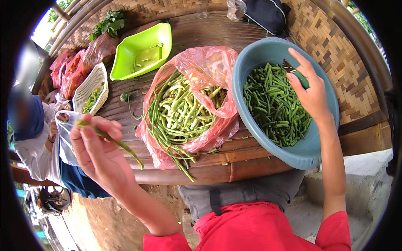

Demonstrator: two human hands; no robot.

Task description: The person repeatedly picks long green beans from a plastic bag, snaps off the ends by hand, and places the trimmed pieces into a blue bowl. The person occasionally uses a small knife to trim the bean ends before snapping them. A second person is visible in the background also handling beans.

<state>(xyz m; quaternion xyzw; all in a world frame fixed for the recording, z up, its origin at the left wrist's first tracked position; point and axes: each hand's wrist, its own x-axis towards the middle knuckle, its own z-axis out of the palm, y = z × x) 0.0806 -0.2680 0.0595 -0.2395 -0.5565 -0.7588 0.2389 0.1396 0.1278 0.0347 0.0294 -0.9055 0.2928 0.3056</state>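
Note:
My left hand [100,150], raised at the left in front of the table, is closed on a long green bean [119,143] that slants down to the right. Over the blue basin [247,111] at the right, my right hand [312,90] grips a small knife by its green handle [302,79]; its short dark blade points up and left. Plenty of short cut green beans [274,104] fill the bottom of the basin. Between my hands lies an open pink plastic bag [228,125] of pale bean pods [188,104], with long thin green beans [161,125] draped over its left side.
A lime-green tub [121,62] with a few bean pieces and a white basket [78,100] stand at the back left. Beside them are red plastic bags [69,81] and leafy greens [109,24]. A person [37,134] holds a clear bag. A dark pouch [266,16] lies at the back.

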